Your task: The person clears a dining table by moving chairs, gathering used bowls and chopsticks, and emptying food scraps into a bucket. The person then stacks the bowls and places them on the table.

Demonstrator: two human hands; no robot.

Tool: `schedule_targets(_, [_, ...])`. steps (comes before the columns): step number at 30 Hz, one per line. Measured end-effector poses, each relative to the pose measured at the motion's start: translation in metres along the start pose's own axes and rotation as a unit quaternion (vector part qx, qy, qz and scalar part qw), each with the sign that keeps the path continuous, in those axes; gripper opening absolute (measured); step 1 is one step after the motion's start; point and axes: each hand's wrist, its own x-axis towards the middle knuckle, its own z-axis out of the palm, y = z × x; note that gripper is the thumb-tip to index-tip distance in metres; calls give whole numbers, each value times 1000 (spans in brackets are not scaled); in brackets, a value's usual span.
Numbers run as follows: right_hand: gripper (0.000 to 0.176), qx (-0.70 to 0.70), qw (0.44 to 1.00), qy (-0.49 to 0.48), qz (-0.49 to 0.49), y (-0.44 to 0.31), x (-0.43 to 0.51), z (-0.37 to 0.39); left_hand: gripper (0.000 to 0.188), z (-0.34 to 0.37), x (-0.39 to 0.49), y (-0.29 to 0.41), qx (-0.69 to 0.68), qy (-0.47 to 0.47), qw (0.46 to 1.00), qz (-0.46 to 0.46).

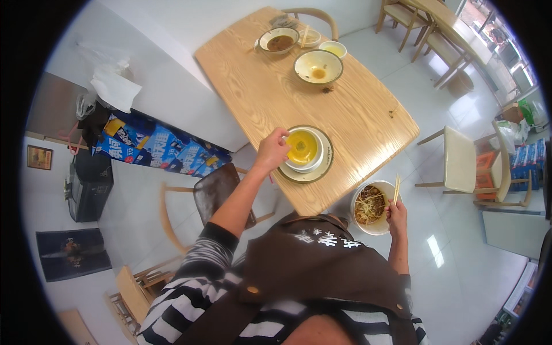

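My left hand point(274, 151) grips the rim of a small white bowl point(320, 156) of yellow liquid, which sits on a dark-rimmed plate point(326, 169) at the near end of the wooden table point(267, 95). In my right hand point(396, 214) are wooden chopsticks point(396, 188), held at the rim of a white bucket point(388, 224) of food scraps beside the table's near edge. Farther along the table are a large bowl with a little brown residue point(318, 60), a bowl of dark broth point(279, 42), a small bowl of pale yellow liquid point(340, 46) and another small bowl with chopsticks laid across it point(313, 36).
A dark-seated chair point(215, 194) stands left of the table, near blue printed cartons point(164, 144) along the partition. A light-seated chair point(460, 159) is at the right. Food bits point(327, 90) and a crumpled grey cloth point(282, 21) lie on the tabletop.
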Motion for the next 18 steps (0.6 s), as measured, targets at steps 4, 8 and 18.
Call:
schedule_targets(4, [14, -33, 999, 4, -30, -24, 0, 31, 28, -6, 13, -13, 161, 13, 974, 162])
schedule_targets(8, [15, -38, 997, 3, -67, -46, 1, 60, 29, -17, 21, -27, 160, 69, 951, 254])
schedule_targets(18, [20, -37, 997, -10, -69, -94, 25, 123, 22, -73, 2, -98, -92, -74, 986, -121])
